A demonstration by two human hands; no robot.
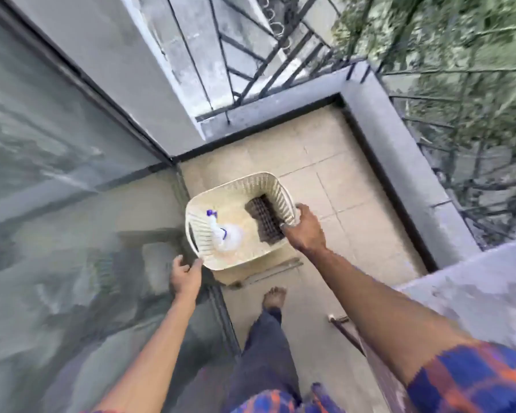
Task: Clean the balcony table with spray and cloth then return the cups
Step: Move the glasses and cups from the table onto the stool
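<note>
A cream plastic basket (209, 260) stands in the balcony corner on a low wooden stand. Inside it lie a white spray bottle (225, 234) with a purple nozzle and a dark brown cloth (264, 222). My right hand (304, 231) grips the basket's right rim. My left hand (186, 275) is at the basket's near-left corner, fingers curled against the rim. No cups are in view.
A glass sliding door (72, 189) fills the left side. A grey parapet (399, 150) with black railing bounds the beige tiled floor (334, 174). A grey table edge (474, 293) shows at right. My bare foot (274, 298) is on the tiles.
</note>
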